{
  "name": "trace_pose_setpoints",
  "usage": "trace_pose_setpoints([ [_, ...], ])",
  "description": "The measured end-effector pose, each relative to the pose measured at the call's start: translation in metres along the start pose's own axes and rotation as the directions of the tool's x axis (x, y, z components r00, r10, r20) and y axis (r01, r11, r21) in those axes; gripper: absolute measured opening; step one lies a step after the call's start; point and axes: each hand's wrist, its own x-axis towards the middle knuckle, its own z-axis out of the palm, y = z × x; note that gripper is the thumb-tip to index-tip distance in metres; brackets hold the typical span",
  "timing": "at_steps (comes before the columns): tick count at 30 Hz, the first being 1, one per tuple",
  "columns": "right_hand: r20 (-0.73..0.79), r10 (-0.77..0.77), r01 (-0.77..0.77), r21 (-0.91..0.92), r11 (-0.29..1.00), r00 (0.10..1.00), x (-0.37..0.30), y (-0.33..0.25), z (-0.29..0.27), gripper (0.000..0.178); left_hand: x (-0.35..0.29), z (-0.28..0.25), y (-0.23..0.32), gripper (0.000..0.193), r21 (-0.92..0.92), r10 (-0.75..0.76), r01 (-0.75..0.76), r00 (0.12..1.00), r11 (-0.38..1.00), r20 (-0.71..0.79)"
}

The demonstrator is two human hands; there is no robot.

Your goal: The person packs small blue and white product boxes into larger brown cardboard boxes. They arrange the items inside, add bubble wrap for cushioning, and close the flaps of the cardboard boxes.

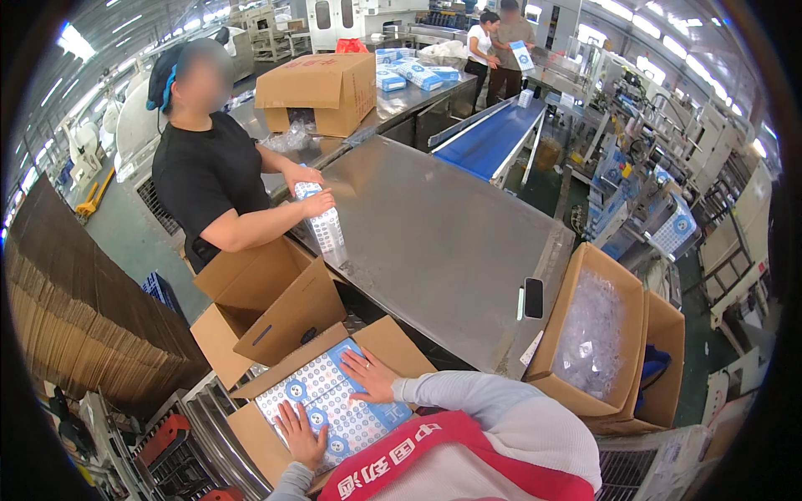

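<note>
White flat plastic packs (334,405) with blue round marks and fine dots fill the brown cardboard carton (251,434). The dull grey steel tabletop (443,242) carries a black phone (533,297). The conveyor belt (493,138) is bright blue.

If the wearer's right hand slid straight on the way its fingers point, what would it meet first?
The right hand lies flat on the packs in the box, fingers pointing up-left. Going on, it would probably reach the box's far flap first, though depth is hard to judge.
</note>
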Motion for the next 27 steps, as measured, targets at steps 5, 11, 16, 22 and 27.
trace_pose_setpoints([
  [5,-0.095,-0.089,0.094,0.051,0.994,0.992,0.013,0.039,0.011,0.068,-0.003,-0.016,-0.012,0.073,-0.173,-0.146,0.153,0.988,0.973,0.052],
  [11,-0.001,0.884,-0.849,0.277,0.449,0.467,-0.084,0.086,-0.003,0.080,-0.122,-0.043,-0.101,0.044,-0.130,-0.672,0.659,0.734,0.740,-0.103],
  [16,0.289,0.378,-0.475,0.498,0.725,0.880,-0.063,0.098,-0.097,0.093,-0.066,-0.167,0.018,0.056,-0.710,-0.539,0.681,0.672,0.180,0.508],
  [22,0.540,0.081,-0.254,0.255,0.933,0.838,0.029,-0.017,-0.052,0.103,0.039,-0.004,0.010,0.075,-0.632,0.047,0.569,0.722,0.526,0.690],
  [27,0.577,0.089,-0.198,0.128,0.972,0.812,0.028,-0.021,-0.054,0.100,-0.041,-0.020,0.043,0.101,-0.300,0.328,-0.195,0.803,0.934,0.498],
])
